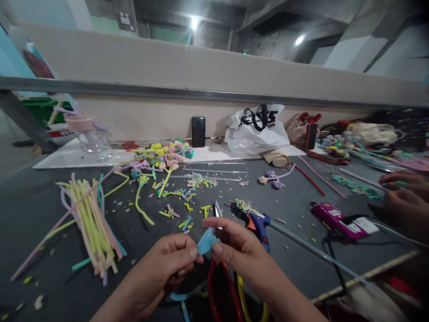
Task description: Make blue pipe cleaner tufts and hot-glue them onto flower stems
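Note:
My left hand (177, 258) pinches the left side of a light blue, fuzzy bundle of pipe cleaner (207, 240) between thumb and forefinger. From the other side, my right hand (239, 246) has its thumb and fingers closed on the same bundle. Just beneath my hands lie red-handled scissors (231, 293), with pointed metal blades showing past my right fingers. Beside them is a yellow handle (253, 299), partly hidden by my right forearm. A blue glue gun (263, 229) rests right of my right hand, a long clear glue stick (321, 250) reaching away from it.
Left stands a bundle of pastel pipe cleaners (92, 223). Pipe cleaner flowers (164, 154) and cut scraps (201, 181) lie ahead. A phone (198, 132), plastic bag (256, 129) and clear bottle (90, 136) line the back. A purple device (342, 221) and another person's hands (407, 197) are right.

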A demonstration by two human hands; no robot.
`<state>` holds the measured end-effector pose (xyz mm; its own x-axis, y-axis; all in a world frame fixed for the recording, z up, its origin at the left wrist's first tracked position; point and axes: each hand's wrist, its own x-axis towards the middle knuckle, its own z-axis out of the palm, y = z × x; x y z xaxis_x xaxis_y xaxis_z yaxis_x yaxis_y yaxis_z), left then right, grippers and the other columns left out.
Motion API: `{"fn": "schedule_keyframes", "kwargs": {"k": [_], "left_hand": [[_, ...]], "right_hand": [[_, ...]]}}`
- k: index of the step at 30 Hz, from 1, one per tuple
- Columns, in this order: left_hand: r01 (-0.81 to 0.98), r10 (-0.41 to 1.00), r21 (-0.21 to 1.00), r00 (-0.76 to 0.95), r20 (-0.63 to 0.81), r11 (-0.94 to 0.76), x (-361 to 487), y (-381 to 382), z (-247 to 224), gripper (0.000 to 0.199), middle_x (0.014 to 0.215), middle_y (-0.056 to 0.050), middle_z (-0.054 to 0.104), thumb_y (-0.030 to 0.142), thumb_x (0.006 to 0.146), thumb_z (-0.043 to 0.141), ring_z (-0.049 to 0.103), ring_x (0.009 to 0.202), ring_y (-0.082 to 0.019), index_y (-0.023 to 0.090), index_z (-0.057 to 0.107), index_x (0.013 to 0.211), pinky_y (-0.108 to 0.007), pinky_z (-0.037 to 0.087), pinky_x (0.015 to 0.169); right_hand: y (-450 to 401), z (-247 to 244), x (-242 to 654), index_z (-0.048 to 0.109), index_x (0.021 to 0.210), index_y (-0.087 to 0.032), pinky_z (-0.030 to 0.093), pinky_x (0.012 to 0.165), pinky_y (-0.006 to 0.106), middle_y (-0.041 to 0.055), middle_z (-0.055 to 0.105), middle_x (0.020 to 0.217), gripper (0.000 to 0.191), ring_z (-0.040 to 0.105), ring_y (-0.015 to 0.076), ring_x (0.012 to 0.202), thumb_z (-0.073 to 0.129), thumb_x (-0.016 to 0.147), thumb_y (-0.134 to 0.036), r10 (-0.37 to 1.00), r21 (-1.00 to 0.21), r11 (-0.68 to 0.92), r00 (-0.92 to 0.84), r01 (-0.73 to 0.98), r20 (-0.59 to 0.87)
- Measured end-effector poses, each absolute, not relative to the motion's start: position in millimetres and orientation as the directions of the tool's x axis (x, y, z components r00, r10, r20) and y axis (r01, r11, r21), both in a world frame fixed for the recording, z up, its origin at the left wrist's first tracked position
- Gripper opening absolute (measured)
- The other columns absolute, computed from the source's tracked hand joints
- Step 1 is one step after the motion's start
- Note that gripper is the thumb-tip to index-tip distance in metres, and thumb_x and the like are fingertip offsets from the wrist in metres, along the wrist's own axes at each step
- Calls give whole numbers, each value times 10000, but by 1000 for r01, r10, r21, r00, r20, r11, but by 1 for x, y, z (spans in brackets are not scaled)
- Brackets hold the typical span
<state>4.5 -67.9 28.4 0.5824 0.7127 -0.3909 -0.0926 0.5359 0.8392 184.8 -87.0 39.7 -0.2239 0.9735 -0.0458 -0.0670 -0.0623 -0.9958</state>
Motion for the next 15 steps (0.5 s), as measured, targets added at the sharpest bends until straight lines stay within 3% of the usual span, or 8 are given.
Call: {"fn": "schedule_keyframes", "kwargs": {"k": [7, 15], "left_hand": [[-8, 723, 887, 582, -372, 462, 7, -67, 25, 270, 482, 91, 295, 400, 758, 576, 178, 444, -56, 152, 521, 666, -232, 98, 437], [198, 754, 928, 542, -372, 316, 10, -62, 35, 317, 488, 94, 296, 465, 704, 552, 215, 457, -68, 174, 473, 604, -223, 163, 449]], "right_hand": [[-85, 40, 186, 691, 854, -238, 445, 627, 255, 17, 589, 865, 151, 550, 141, 754, 638, 715, -211, 985, -997, 58, -167, 56, 48], [-83, 38, 182, 650, 685, -208, 452, 659, 280, 14, 596, 763, 78, 569, 149, 744, 609, 703, -143, 981, -961, 169, -132, 220, 142]]}}
